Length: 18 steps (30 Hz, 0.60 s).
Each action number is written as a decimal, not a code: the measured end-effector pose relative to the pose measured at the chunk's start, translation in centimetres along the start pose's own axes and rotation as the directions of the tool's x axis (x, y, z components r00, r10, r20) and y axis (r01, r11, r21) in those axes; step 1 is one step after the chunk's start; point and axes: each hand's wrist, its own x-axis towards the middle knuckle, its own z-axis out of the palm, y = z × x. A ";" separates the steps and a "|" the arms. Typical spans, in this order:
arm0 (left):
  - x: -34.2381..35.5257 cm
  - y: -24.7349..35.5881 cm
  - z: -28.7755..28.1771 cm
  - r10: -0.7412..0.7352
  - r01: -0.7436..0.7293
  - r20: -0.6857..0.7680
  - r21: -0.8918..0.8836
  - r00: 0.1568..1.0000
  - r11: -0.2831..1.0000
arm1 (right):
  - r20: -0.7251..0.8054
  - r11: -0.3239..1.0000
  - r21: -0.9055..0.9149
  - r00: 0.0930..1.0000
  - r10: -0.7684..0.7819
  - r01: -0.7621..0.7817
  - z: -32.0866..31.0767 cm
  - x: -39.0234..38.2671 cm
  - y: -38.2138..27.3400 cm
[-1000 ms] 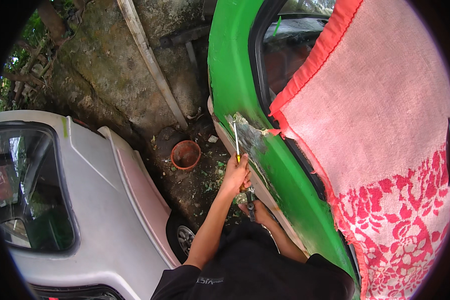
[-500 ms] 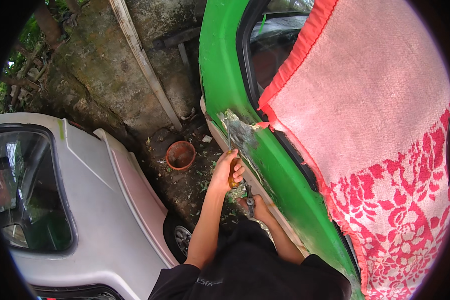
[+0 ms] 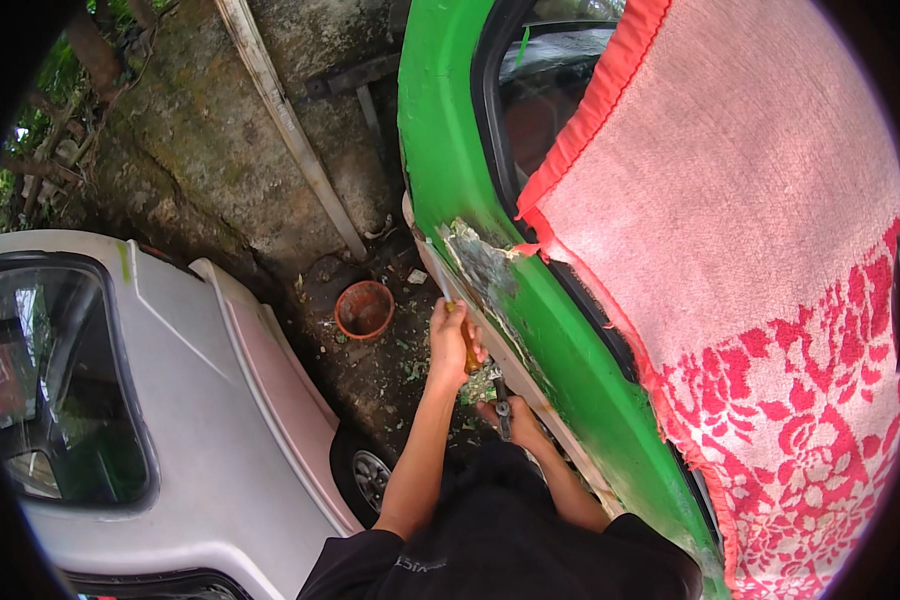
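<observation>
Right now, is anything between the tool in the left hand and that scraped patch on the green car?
Nothing visible stands between them. The left hand holds an orange-handled tool right at the bare patch on the green car. The pink cloth hangs further along the car, clear of the patch.

glossy green car panel with a rough bare scraped patch; nubby pink-and-red cloth; matt clay pot.
</observation>
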 end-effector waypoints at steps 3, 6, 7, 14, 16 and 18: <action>0.1 1.1 -1.0 0.037 -0.037 -0.036 0.011 0.999 0.999 | -0.048 0.996 0.077 0.998 0.043 -0.039 0.3 -0.2 0.5; -1.0 1.5 -0.4 -0.040 0.030 0.071 0.135 0.997 0.990 | -0.027 0.997 0.071 0.999 0.036 -0.034 -0.1 -0.2 -0.3; -1.5 1.5 0.2 -0.076 0.060 0.096 0.163 0.992 0.985 | -0.037 0.998 0.061 0.999 0.015 -0.013 0.0 0.0 -0.1; 0.4 1.2 -0.1 -0.104 0.097 0.058 0.106 0.993 0.990 | -0.028 0.999 0.051 1.000 0.008 -0.007 -0.2 0.0 -0.1; 0.2 1.3 0.1 -0.093 0.084 0.067 0.121 0.993 0.989 | -0.042 0.997 0.077 0.999 0.002 0.001 -0.3 -0.2 -0.6; -0.3 1.1 0.3 -0.086 0.075 0.065 0.150 0.994 0.986 | -0.081 0.993 0.111 0.996 -0.032 0.041 -0.4 -0.7 -1.4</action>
